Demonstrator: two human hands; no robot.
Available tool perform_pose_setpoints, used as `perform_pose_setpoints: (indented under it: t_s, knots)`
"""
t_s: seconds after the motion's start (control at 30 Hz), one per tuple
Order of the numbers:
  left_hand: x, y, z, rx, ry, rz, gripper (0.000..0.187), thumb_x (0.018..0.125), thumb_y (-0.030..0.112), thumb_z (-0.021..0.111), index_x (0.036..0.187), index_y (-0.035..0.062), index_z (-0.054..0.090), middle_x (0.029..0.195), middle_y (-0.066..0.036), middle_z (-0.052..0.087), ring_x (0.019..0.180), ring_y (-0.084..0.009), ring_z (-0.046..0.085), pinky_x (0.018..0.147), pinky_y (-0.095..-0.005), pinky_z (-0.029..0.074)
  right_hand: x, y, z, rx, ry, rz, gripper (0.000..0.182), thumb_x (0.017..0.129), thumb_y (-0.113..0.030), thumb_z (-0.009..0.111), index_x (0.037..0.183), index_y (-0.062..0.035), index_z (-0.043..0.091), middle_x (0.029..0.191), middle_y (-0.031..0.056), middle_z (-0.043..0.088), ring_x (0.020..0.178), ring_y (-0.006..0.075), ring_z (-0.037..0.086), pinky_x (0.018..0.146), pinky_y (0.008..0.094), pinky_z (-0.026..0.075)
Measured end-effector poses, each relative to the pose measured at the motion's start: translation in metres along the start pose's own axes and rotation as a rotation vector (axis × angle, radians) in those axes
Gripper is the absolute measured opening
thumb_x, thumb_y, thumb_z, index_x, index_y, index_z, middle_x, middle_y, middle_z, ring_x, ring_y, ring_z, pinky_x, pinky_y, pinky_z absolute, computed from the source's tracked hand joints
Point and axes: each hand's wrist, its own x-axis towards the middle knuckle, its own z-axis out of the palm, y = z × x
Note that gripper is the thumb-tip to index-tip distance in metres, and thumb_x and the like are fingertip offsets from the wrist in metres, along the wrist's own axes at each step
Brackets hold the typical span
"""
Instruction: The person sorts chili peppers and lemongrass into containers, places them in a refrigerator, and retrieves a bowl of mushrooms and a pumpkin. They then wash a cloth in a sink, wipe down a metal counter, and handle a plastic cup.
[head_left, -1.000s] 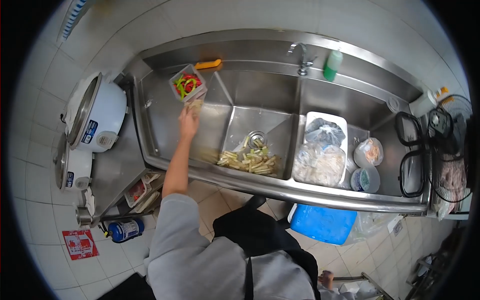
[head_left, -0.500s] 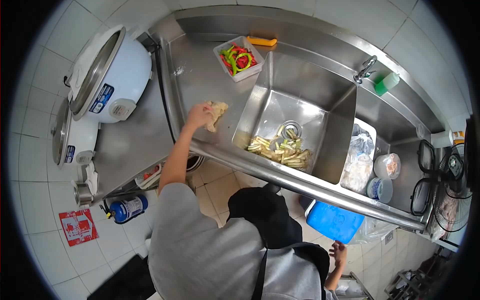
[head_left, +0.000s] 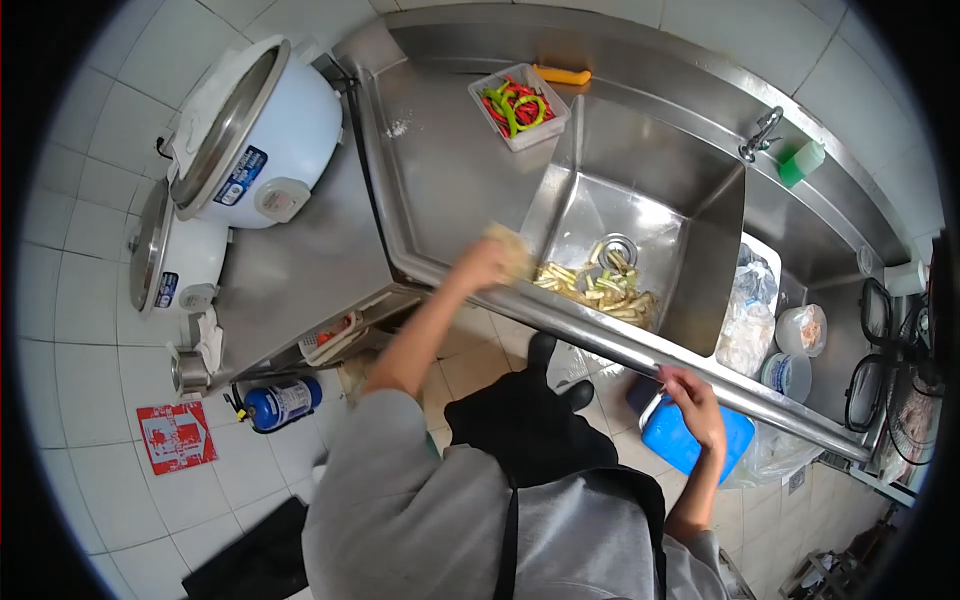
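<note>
At sink rim [head_left: 470, 285]: cloth [head_left: 510, 250] gripped in left hand [head_left: 480, 267] (fingers closed).

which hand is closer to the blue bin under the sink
Right. The right hand hangs just above the blue bin, at its upper edge. The left hand is far off on the sink's front rim, holding a pale cloth beside the basin.

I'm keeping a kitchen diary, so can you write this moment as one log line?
left hand: holds cloth on sink rim | right hand: open, above blue bin | basin: cut vegetables
</note>
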Motion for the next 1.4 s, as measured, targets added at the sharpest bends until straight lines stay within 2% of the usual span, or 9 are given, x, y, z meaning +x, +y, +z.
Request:
perform_pose_setpoints:
  t_s: [0.3, 0.4, 0.57, 0.7, 1.03, 1.13, 1.2, 1.27, 1.4]
  knots:
    - [0.06, 0.039, -0.033, -0.876, -0.046, 0.185, 0.022, 0.08, 0.012, 0.058, 0.098, 0.0026, 0.051, 0.087, -0.006, 0.059, 0.075, -0.0153, 0.057, 0.064, -0.0264, 0.048, 0.204, -0.044, 0.121, 0.562, -0.01, 0.075, 0.035, 0.089, -0.025, 0.047, 0.116, -0.0025, 0.046, 0.107, 0.0106, 0.053, 0.095, 0.0148, 0.053, 0.075, 0.0241, 0.045]
    - [0.083, -0.033, -0.083, -0.998, 0.261, -0.247, 0.03, 0.086, 0.021, 0.052, 0.108, 0.0038, 0.045, 0.091, -0.01, 0.056, 0.071, -0.0115, 0.056, 0.058, -0.027, 0.049, 0.219, -0.093, 0.147, 0.654, -0.102, 0.059, 0.022, 0.087, -0.014, 0.051, 0.105, -0.0018, 0.051, 0.094, 0.006, 0.059, 0.083, 0.0124, 0.057, 0.071, 0.0253, 0.047]
    - [0.149, -0.091, -0.103, -1.292, 0.0, -0.411, 0.085, 0.083, 0.029, 0.052, 0.133, 0.0095, -0.014, 0.096, -0.019, 0.05, 0.076, -0.0261, 0.06, 0.064, -0.0345, 0.052, 0.248, -0.152, 0.153, 0.561, -0.037, 0.029, 0.023, 0.089, -0.02, 0.048, 0.103, -0.0018, 0.052, 0.095, 0.0066, 0.059, 0.086, 0.0129, 0.056, 0.076, 0.0258, 0.046]
    - [0.172, -0.083, -0.098, -1.531, -0.129, -0.361, 0.084, 0.084, 0.023, 0.048, 0.129, 0.0231, -0.023, 0.104, -0.025, 0.047, 0.08, -0.0313, 0.059, 0.069, -0.0396, 0.052, 0.259, -0.171, 0.126, 0.593, 0.126, -0.045, 0.029, 0.091, -0.023, 0.043, 0.113, -0.0035, 0.047, 0.107, 0.0085, 0.055, 0.097, 0.0162, 0.053, 0.083, 0.0301, 0.044]
    - [0.14, -0.109, -0.092, -1.794, 0.022, -0.445, 0.073, 0.086, 0.005, 0.04, 0.134, 0.0121, -0.016, 0.116, -0.016, 0.041, 0.091, -0.0252, 0.054, 0.079, -0.0419, 0.051, 0.35, -0.237, 0.065, 0.688, 0.183, -0.31, 0.04, 0.091, -0.024, 0.04, 0.127, -0.0072, 0.034, 0.125, 0.0116, 0.043, 0.116, 0.0231, 0.042, 0.095, 0.0391, 0.035]
    - [0.08, -0.119, -0.116, -1.735, 0.041, -0.494, 0.069, 0.085, 0.003, 0.039, 0.135, 0.0078, -0.008, 0.112, -0.013, 0.044, 0.091, -0.0224, 0.054, 0.08, -0.0428, 0.051, 0.403, -0.232, 0.091, -0.056, 0.363, -0.02, 0.048, 0.089, -0.034, 0.044, 0.129, -0.0096, 0.033, 0.127, 0.0129, 0.04, 0.116, 0.0274, 0.04, 0.094, 0.0397, 0.035]
    - [0.04, -0.123, -0.139, -1.648, 0.042, -0.475, 0.063, 0.085, 0.002, 0.038, 0.135, 0.006, 0.001, 0.111, -0.012, 0.044, 0.091, -0.0215, 0.054, 0.079, -0.042, 0.051, 0.489, -0.142, 0.082, -0.654, 0.155, -0.352, 0.045, 0.086, -0.028, 0.05, 0.126, -0.0111, 0.04, 0.119, 0.015, 0.043, 0.111, 0.0312, 0.043, 0.091, 0.0366, 0.038]
    - [0.0, -0.12, -0.166, -1.571, 0.046, -0.494, 0.058, 0.084, 0.001, 0.036, 0.135, 0.0071, 0.009, 0.111, -0.012, 0.044, 0.092, -0.0214, 0.054, 0.076, -0.0404, 0.053, 0.501, -0.136, 0.137, -1.288, 0.539, -0.695, 0.039, 0.081, -0.021, 0.053, 0.118, -0.0108, 0.048, 0.107, 0.0177, 0.048, 0.099, 0.0339, 0.05, 0.083, 0.038, 0.043]
    - [-0.065, -0.116, -0.191, -1.441, 0.084, -0.581, 0.057, 0.082, 0.001, 0.035, 0.135, 0.0111, 0.016, 0.113, -0.013, 0.046, 0.094, -0.0233, 0.055, 0.072, -0.0376, 0.054, 0.549, -0.15, 0.161, -1.13, 0.419, -0.741, 0.036, 0.079, -0.018, 0.054, 0.114, -0.0102, 0.049, 0.1, 0.0169, 0.05, 0.087, 0.0349, 0.054, 0.077, 0.0427, 0.045]
